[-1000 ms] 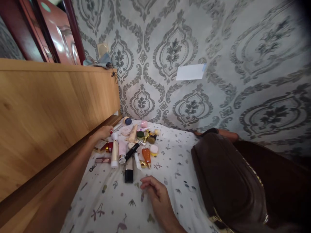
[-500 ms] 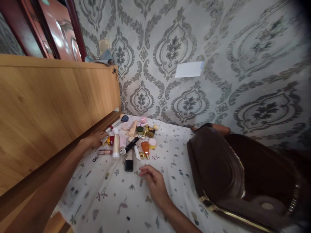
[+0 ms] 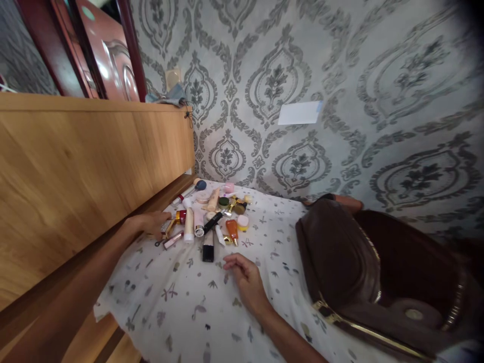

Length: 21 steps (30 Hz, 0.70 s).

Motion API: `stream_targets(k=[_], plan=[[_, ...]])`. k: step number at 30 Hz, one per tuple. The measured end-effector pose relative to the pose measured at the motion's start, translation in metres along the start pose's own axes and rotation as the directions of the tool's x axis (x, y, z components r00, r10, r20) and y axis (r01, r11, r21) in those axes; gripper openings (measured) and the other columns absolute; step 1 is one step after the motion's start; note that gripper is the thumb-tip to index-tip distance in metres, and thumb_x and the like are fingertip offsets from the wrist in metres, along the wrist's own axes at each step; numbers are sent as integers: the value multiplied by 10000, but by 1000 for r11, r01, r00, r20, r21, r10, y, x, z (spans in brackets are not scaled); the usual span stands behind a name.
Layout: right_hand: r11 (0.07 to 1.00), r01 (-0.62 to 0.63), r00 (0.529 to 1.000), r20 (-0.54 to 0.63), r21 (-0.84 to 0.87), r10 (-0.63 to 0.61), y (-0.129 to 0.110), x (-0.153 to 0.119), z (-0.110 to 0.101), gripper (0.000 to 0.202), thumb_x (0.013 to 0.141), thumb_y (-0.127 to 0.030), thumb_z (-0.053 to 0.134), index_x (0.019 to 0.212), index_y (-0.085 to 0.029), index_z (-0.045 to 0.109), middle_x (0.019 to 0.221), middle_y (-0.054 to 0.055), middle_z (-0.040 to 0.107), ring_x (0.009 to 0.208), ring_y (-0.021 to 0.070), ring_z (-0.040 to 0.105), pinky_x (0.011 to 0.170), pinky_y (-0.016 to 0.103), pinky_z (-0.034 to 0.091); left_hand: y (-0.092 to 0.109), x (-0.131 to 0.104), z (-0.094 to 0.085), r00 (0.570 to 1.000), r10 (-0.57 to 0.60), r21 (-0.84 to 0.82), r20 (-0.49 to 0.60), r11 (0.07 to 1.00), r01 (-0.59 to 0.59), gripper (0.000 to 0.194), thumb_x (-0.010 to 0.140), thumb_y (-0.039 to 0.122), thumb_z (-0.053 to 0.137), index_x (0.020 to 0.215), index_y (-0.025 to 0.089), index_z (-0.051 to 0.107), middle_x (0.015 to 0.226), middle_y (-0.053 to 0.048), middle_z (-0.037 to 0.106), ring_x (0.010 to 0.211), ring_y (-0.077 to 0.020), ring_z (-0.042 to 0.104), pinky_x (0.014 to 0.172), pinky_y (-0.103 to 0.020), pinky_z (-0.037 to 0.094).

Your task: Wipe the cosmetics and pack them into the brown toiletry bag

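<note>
My left hand (image 3: 152, 224) is at the left edge of a cluster of cosmetics, its fingers closed around a small gold-and-clear tube (image 3: 167, 228); the fingertips are partly hidden. Just beside it lie a pink lip gloss tube (image 3: 173, 240), a red-and-gold jar (image 3: 180, 217) and a cream-coloured tube (image 3: 188, 225). My right hand (image 3: 247, 280) rests over the sheet with loosely bent fingers and nothing in them. Nearest to it are a black-capped bottle (image 3: 207, 252), an orange bottle (image 3: 232, 229) and a white tube (image 3: 220, 235).
A brown handbag (image 3: 336, 257) with its zip undone stands at the right. The patterned sheet (image 3: 227, 307) lies under everything. A wooden panel (image 3: 98, 156) rises along the left, and a papered wall (image 3: 260, 136) stands behind. More small jars and a black tube (image 3: 213, 223) fill the cluster.
The gold-and-clear tube has shifted toward me with my left hand, and the lip gloss tube beside it has turned to a slant. My right hand stays nearly still; the view has shifted slightly.
</note>
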State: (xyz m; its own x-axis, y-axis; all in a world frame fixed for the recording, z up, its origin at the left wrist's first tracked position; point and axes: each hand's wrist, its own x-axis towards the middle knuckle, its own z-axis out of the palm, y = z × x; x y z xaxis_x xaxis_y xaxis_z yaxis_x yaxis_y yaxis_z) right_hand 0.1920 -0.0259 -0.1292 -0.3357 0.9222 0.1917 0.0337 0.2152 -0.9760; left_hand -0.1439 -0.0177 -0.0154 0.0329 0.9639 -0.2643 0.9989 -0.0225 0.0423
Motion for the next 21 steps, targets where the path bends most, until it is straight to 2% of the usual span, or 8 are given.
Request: stream_targets(k=[4,7,10,13,15,17,19,21], plan=[[998,-39,999,2,57,39,-7,-2,2,209,740,-326,581,802,-174,709,730,41,705,681,184,618,647,289,473,11,-24,-11,999,34,-84,-8,996,-34,441,623,359,716,1003,194,566,979,-45,661,889,-247,634,729,-291,489],[938,-217,975,110,271,194,-20,-7,9,315,761,-467,668,865,-172,708,793,65,715,766,210,659,724,328,512,43,-41,-13,993,96,-138,-66,985,-104,446,719,413,674,1086,198,539,1049,-49,643,955,-238,611,812,-295,477],[624,-535,845,374,570,383,-33,-13,17,533,791,-645,633,1101,-212,648,968,99,730,908,266,705,802,427,546,86,-53,-7,963,213,-223,-166,943,-247,595,740,441,716,1248,217,501,1216,-72,614,1114,-253,570,939,-318,452],[353,-660,747,534,663,396,-39,-19,18,580,878,-680,499,1237,-232,576,1062,126,731,947,277,722,807,440,549,108,-48,4,875,379,-298,-302,834,-464,678,791,464,710,1379,262,437,1371,-73,555,1262,-255,500,1036,-335,411],[278,-666,733,539,692,415,-38,-23,13,536,936,-630,439,1232,-210,589,1080,133,737,943,255,731,778,370,546,101,-32,10,846,325,-307,-422,827,-471,542,876,457,619,1362,267,475,1371,-69,566,1254,-240,511,1053,-336,398],[225,-650,730,514,726,450,-35,-28,5,507,958,-599,425,1196,-195,618,1062,128,749,934,253,739,733,325,540,81,-8,16,832,158,-298,-533,885,-359,406,937,426,508,1291,232,549,1307,-94,602,1227,-258,516,1075,-387,368],[195,-623,739,488,758,465,-33,-33,-3,480,946,-586,470,1160,-192,641,1035,118,761,923,272,745,714,325,542,57,16,25,827,57,-315,-559,908,-275,438,943,374,452,1318,163,529,1341,-153,563,1273,-317,460,1099,-491,312],[189,-602,751,470,776,464,-32,-37,-10,434,925,-549,547,1142,-188,655,1039,114,765,941,290,744,729,334,549,37,36,36,837,23,-329,-547,914,-240,450,909,390,491,1303,180,551,1353,-137,560,1277,-331,458,1091,-504,317]])
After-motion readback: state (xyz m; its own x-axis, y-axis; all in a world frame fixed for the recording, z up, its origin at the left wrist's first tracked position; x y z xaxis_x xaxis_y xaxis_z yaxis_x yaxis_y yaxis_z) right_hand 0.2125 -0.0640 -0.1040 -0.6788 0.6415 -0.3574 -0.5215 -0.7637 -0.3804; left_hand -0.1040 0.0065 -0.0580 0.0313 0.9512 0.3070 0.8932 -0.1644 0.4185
